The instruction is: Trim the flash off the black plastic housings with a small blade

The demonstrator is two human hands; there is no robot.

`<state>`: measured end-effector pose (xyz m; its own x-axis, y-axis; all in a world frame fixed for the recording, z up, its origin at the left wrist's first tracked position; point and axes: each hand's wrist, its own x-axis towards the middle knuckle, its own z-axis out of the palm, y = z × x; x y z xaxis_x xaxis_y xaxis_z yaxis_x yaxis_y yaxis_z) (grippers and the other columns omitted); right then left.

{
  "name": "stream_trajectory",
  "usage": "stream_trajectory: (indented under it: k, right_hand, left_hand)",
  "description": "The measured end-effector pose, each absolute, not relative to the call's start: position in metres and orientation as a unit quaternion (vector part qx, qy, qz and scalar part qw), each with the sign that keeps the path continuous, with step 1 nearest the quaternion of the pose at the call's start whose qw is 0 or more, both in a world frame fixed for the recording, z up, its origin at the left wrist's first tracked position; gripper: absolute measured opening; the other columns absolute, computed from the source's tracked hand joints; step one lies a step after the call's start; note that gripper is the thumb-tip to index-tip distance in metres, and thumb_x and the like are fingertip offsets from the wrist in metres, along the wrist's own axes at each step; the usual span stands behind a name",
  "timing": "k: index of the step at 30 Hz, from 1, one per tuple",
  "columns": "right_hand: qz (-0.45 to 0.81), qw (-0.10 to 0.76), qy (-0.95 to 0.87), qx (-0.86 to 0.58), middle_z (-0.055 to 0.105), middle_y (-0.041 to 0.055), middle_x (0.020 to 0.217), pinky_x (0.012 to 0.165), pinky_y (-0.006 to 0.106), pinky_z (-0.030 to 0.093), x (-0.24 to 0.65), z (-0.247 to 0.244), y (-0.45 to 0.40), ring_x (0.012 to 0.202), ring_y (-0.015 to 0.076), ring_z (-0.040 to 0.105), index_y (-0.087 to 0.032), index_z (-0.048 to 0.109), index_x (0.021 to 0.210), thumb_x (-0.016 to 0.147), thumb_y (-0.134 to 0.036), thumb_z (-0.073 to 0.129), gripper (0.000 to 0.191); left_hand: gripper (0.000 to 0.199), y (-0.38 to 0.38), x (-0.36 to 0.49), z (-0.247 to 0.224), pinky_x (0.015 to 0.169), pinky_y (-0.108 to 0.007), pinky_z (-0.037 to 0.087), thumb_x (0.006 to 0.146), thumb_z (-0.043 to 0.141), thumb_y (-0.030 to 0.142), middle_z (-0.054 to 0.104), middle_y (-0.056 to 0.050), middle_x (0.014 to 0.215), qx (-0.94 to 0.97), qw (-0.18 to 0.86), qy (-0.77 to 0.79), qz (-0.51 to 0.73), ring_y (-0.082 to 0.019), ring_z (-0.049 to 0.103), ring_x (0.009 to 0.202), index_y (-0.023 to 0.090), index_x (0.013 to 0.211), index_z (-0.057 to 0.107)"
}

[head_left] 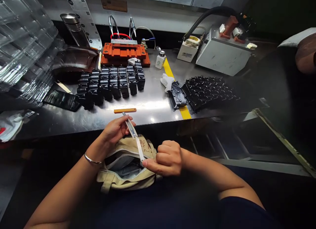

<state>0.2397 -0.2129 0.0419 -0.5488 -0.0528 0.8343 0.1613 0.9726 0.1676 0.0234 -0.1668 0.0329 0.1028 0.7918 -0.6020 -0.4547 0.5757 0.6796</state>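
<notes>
My left hand (116, 129) holds the upper part of a slim silver-and-white strip-like object (139, 148) between thumb and fingers. Its exact kind is hard to make out. The lower white end is pinched by my right hand (168, 158), whose other fingers are curled into a fist. The strip slants over an unzipped beige cloth bag (112, 179), which sits in my lap with dark things inside. Just beyond my left fingertips, an orange-yellow stick (125, 111) lies near the table's front edge.
Rows of black plastic parts (113, 82) stand on the metal table (153, 105), with more black parts (209, 90) to the right. Behind are an orange fixture (124, 51), a white pump bottle (160, 60) and a grey box (219, 53). Clear trays (22, 35) are stacked left; a phone (61, 100) lies nearby.
</notes>
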Motion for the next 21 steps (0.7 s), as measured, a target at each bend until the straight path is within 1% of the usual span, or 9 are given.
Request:
stream_trajectory:
  k: [5,9,14,17,21]
  right_hand:
    - [-0.1,0.46,-0.882,-0.029,0.025,-0.0085,0.052,0.043,0.028,0.016,0.24,0.042,-0.211,0.043,0.0058,0.029,-0.02,0.075,0.079,0.079,-0.015,0.075,0.005]
    - [-0.089,0.44,-0.893,-0.033,0.027,-0.0081,0.053,0.044,0.028,0.019,0.242,0.043,-0.21,0.044,0.006,0.031,-0.02,0.074,0.083,0.084,-0.016,0.07,0.006]
    - [-0.088,0.425,-0.9,-0.048,0.029,-0.0079,0.052,0.045,0.027,0.023,0.243,0.042,-0.209,0.045,0.0061,0.034,-0.022,0.074,0.088,0.089,-0.016,0.063,0.012]
    - [-0.094,0.434,-0.894,-0.051,0.03,-0.0078,0.052,0.046,0.026,0.022,0.241,0.037,-0.204,0.046,0.0065,0.034,-0.022,0.073,0.088,0.091,-0.018,0.06,0.015]
    - [-0.09,0.443,-0.89,-0.061,0.034,-0.0069,0.053,0.048,0.026,0.023,0.24,0.026,-0.193,0.049,0.0082,0.035,-0.018,0.071,0.09,0.094,-0.017,0.056,0.016]
  left_hand:
    - [0.033,-0.168,0.025,0.036,0.035,-0.018,0.039,0.096,0.043,0.012,0.067,-0.01,0.054,0.167,0.729,0.506,0.429,-0.01,0.052,0.035,0.01,0.071,0.064]
    - [0.032,-0.168,0.025,0.037,0.035,-0.018,0.039,0.096,0.044,0.012,0.067,-0.011,0.055,0.166,0.733,0.502,0.429,-0.01,0.052,0.035,0.01,0.071,0.064]
    - [0.033,-0.167,0.023,0.036,0.036,-0.017,0.04,0.097,0.042,0.012,0.068,-0.01,0.056,0.168,0.74,0.494,0.425,-0.01,0.052,0.036,0.009,0.072,0.065]
    - [0.033,-0.167,0.023,0.036,0.035,-0.016,0.039,0.097,0.043,0.011,0.068,-0.01,0.056,0.171,0.743,0.492,0.421,-0.009,0.052,0.035,0.009,0.072,0.065]
    - [0.033,-0.165,0.023,0.035,0.035,-0.016,0.04,0.097,0.044,0.012,0.068,-0.012,0.058,0.168,0.744,0.491,0.421,-0.01,0.053,0.037,0.008,0.071,0.065]
